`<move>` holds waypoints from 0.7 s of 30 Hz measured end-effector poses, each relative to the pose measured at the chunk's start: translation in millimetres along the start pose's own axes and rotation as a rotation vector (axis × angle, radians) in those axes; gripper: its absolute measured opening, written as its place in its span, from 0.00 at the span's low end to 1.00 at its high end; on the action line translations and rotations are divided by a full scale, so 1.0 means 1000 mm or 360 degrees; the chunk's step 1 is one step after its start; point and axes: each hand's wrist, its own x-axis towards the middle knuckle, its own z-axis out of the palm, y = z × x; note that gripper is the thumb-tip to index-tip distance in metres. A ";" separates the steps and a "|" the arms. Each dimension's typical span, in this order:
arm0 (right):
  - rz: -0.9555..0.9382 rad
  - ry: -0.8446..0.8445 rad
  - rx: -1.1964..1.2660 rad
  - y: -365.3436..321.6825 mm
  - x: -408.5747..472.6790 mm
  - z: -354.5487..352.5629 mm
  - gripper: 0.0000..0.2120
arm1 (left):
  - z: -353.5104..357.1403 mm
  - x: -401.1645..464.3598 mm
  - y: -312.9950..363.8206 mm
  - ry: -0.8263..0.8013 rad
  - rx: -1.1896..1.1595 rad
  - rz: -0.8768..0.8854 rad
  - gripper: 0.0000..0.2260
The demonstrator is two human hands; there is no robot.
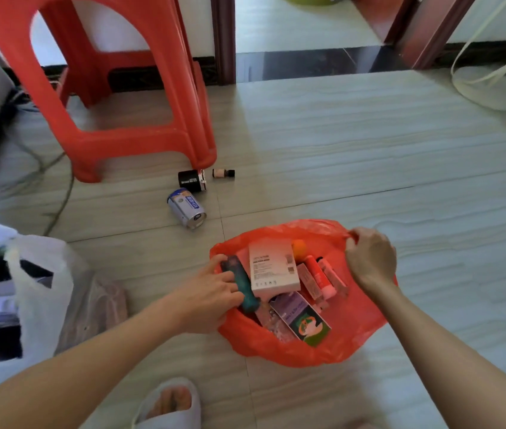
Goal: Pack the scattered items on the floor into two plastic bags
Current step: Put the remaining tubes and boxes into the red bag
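A red plastic bag (357, 329) lies open on the floor tiles, holding a white box (272, 267), pink tubes (323, 280), an orange ball (299, 246) and a purple-green box (304, 320). My left hand (211, 300) grips a dark teal tube (242, 283) at the bag's left rim. My right hand (369, 258) pinches the bag's upper right edge. Beyond the bag lie a blue-white can (186, 208), a black jar (192, 180) and a small bottle (223, 173). A white plastic bag (41, 292) with items stands at the left.
A red plastic stool (115, 88) stands behind the loose items. A fan base (490, 88) sits at the far right, cables (59, 193) run along the left. My slippered foot (171, 404) is at the bottom centre. A doorway opens at the back.
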 end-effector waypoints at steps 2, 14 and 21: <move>-0.0111 -0.0071 0.0006 -0.010 -0.005 -0.005 0.14 | -0.002 -0.011 -0.004 0.0033 0.0023 -0.0055 0.07; -0.0828 -0.0275 0.0040 -0.131 0.056 0.045 0.24 | 0.014 0.029 -0.129 0.0156 -0.0727 -0.1632 0.30; -0.0838 -0.0526 -0.0049 -0.162 0.107 0.126 0.24 | 0.073 0.077 -0.169 0.0320 -0.1298 -0.2192 0.38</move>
